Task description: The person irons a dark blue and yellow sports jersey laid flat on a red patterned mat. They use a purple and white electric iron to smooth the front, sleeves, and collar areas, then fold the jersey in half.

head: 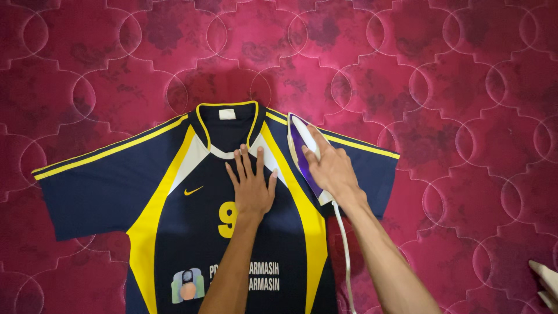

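left hand flat on navy jersey, white neck label, right hand w/ iron

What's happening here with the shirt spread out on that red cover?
A person is ironing a navy and yellow sports jersey laid flat, front up, on a red quilted cover. The left hand lies flat and open on the chest below the collar. The right hand grips a purple and white iron on the shoulder area by the collar, its white cord trailing back along the forearm.
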